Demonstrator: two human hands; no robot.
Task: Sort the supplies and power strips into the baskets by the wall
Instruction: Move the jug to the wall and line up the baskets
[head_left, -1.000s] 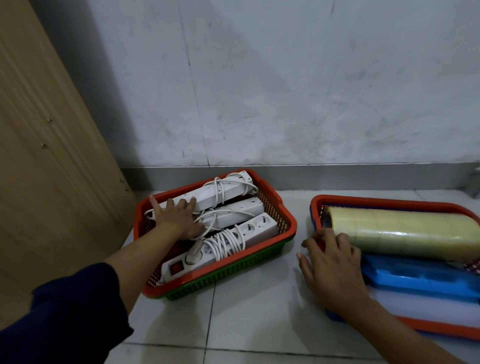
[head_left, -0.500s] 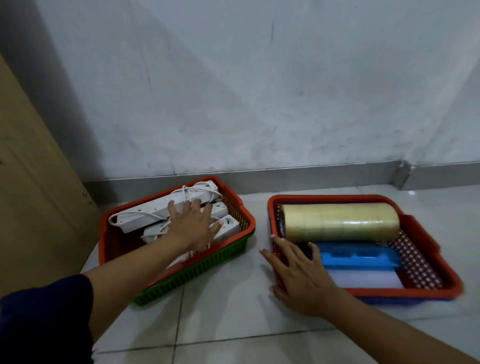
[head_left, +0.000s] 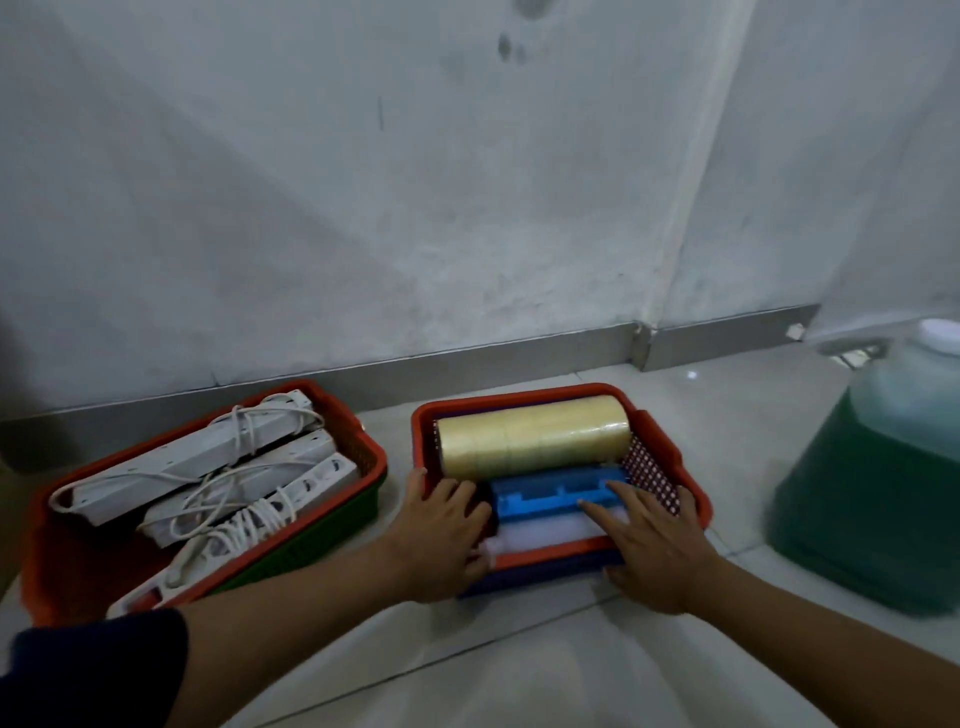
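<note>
Two red baskets stand on the floor by the wall. The left basket (head_left: 47, 525) holds several white power strips (head_left: 208, 457) with coiled cords. The right basket (head_left: 670, 452) holds a long roll of yellowish tape (head_left: 535, 434), a blue plastic piece (head_left: 540, 496) and a white item (head_left: 545, 535) at its front. My left hand (head_left: 441, 535) lies over the right basket's front left corner, fingers spread. My right hand (head_left: 654, 540) rests flat on the blue piece and the front rim. Neither hand visibly grips anything.
A large jug of green liquid (head_left: 872, 483) stands on the floor to the right of the baskets. The grey wall with a metal skirting (head_left: 467, 364) runs just behind them. White floor tiles (head_left: 519, 675) lie in front.
My left hand has left the power-strip basket and moved right onto the supplies basket. My right hand slid further onto that basket. The view has swung right, bringing the green jug in.
</note>
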